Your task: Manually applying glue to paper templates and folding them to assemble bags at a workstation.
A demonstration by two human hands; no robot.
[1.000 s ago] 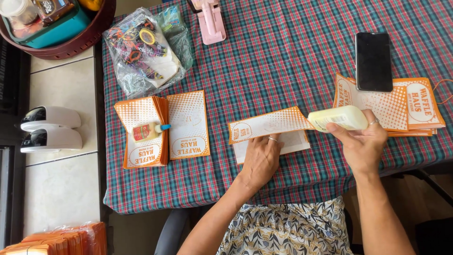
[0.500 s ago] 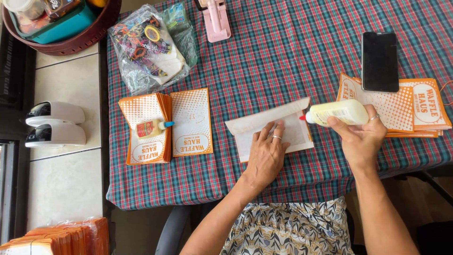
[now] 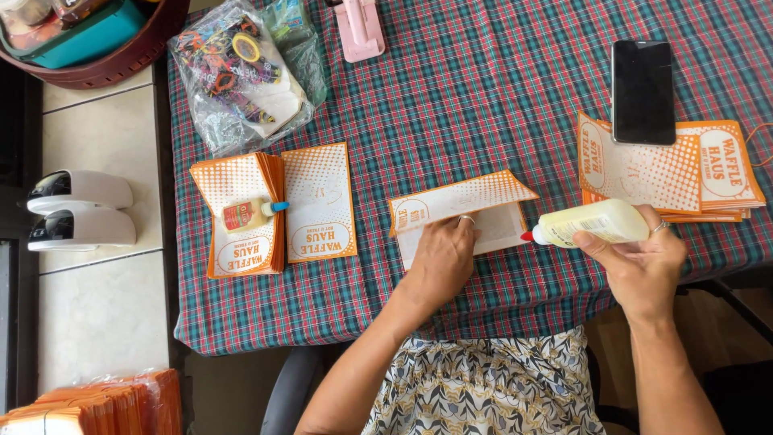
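Plaid cloth in red, green and blue covers the whole table point(image 3: 483, 105), and it hangs over the near edge by the person's lap. Pale tiled floor runs along the left side, with two white-and-black gadgets point(image 3: 79, 209) parked on it and a wrapped stack of orange paper point(image 3: 105, 403) down in the corner.

Middle of the table is where stuff is happening. Left hand point(image 3: 439, 262) lies flat with fingers spread on a half-folded orange-and-white paper bag point(image 3: 459, 216), pinning the lower panel so it doesn't slide, I reckon, while the printed flap stands lifted at an angle above it. Right hand point(image 3: 640, 266) is wrapped snugly round a pale glue bottle point(image 3: 592, 224), held sideways with its red tip pointing at the bag's right edge, close but not quite touching as far as I can tell.

Layout looks like a little assembly line to me: a pile of flat printed bags point(image 3: 700, 173) on the right with a black phone point(image 3: 642, 90) resting on its top edge, and another stack point(image 3: 241, 217) on the left with a small glue bottle point(image 3: 251, 214) lying on it, maybe as a weight. Beyond that sit a clear plastic bag of colourful bits point(image 3: 233, 72), a pink stapler-ish thing point(image 3: 360, 28) and a round basket point(image 3: 88, 40).
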